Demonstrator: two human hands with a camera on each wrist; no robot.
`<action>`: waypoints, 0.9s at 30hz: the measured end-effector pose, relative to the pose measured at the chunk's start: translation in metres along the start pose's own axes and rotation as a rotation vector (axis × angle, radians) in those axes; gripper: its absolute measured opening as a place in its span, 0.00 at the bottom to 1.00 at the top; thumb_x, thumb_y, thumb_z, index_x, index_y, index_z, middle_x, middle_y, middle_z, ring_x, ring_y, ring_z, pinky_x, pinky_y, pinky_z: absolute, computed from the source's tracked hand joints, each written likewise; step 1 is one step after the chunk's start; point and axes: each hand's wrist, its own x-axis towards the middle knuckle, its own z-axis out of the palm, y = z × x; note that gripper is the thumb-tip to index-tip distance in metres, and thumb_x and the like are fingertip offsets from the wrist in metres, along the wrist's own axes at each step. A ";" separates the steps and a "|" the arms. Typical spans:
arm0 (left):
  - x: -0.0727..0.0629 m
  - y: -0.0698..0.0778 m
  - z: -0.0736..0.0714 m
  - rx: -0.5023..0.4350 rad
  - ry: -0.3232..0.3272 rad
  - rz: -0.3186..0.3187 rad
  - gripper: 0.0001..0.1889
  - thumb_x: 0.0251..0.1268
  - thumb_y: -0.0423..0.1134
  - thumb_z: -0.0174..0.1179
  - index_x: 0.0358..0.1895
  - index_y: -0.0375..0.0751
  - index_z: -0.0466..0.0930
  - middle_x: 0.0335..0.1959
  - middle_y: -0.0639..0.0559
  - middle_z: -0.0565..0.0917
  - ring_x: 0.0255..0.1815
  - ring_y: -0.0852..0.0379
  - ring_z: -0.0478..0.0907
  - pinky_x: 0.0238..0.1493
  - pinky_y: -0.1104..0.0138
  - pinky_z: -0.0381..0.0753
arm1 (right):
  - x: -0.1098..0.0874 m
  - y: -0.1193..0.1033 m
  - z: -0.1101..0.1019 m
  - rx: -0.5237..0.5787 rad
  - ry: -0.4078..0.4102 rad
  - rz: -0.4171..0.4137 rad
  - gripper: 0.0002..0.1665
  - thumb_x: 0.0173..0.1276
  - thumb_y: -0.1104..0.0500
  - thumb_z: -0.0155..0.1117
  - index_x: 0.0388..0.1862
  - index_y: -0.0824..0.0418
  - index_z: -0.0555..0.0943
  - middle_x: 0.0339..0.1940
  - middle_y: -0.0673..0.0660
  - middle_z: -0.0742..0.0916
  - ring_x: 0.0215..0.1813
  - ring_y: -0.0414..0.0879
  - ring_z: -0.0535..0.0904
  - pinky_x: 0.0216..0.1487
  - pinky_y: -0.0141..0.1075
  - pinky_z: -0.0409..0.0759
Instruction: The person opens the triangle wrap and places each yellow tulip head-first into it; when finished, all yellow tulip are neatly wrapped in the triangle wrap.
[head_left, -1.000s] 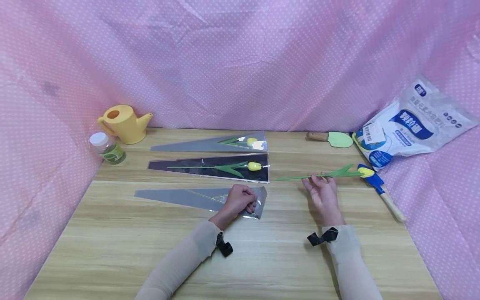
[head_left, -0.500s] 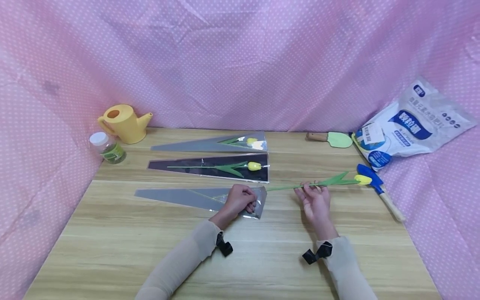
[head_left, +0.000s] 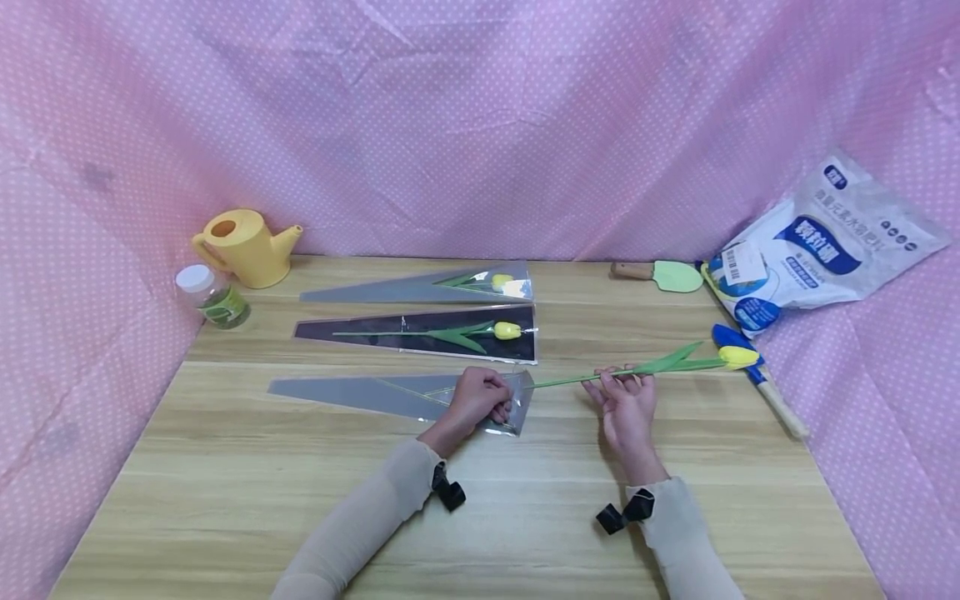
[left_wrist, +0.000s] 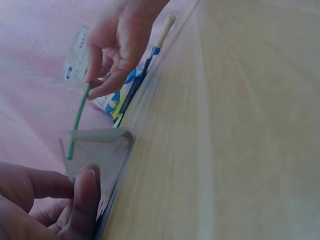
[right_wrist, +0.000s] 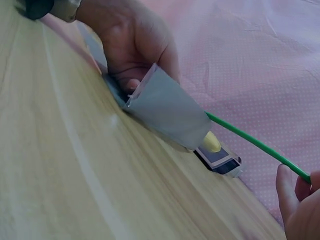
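My right hand (head_left: 628, 412) pinches the green stem of a yellow artificial tulip (head_left: 738, 357), held nearly level above the table with its bloom to the right. The nearest flat, tapered flower sleeve (head_left: 337, 390) is pinched near its wide right end by my left hand (head_left: 478, 400). In the left wrist view, the sleeve's mouth (left_wrist: 100, 137) gapes, and the tip of the stem (left_wrist: 77, 122) overlaps it. The right wrist view shows the stem (right_wrist: 250, 140) reaching the sleeve's edge (right_wrist: 167, 112); how deep it goes is hidden.
Two sleeves, one dark (head_left: 375, 327) and one grey (head_left: 360, 290), lie behind with yellow tulips in them. At the left stand a yellow watering can (head_left: 255, 250) and a jar (head_left: 217, 298). A green trowel (head_left: 678, 277), blue shovel (head_left: 780, 408) and white bag (head_left: 825, 242) lie right.
My right hand has moved left and slightly toward me with the tulip, bringing its stem end to the sleeve's mouth. The left hand has stayed in place on the sleeve.
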 end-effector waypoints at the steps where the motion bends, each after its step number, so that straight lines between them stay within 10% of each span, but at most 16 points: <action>1: 0.000 0.000 0.000 -0.001 0.001 -0.002 0.05 0.62 0.26 0.59 0.34 0.26 0.83 0.16 0.51 0.82 0.12 0.64 0.77 0.15 0.72 0.80 | 0.000 0.000 0.000 -0.009 0.003 -0.013 0.19 0.68 0.78 0.56 0.45 0.59 0.63 0.35 0.54 0.80 0.37 0.45 0.85 0.44 0.40 0.90; 27: 0.001 0.024 0.016 0.026 0.020 0.121 0.04 0.61 0.25 0.58 0.37 0.29 0.81 0.20 0.44 0.84 0.14 0.61 0.77 0.17 0.70 0.80 | -0.007 0.019 0.006 -0.146 0.064 -0.100 0.20 0.66 0.75 0.62 0.49 0.63 0.64 0.36 0.53 0.80 0.38 0.44 0.85 0.44 0.39 0.90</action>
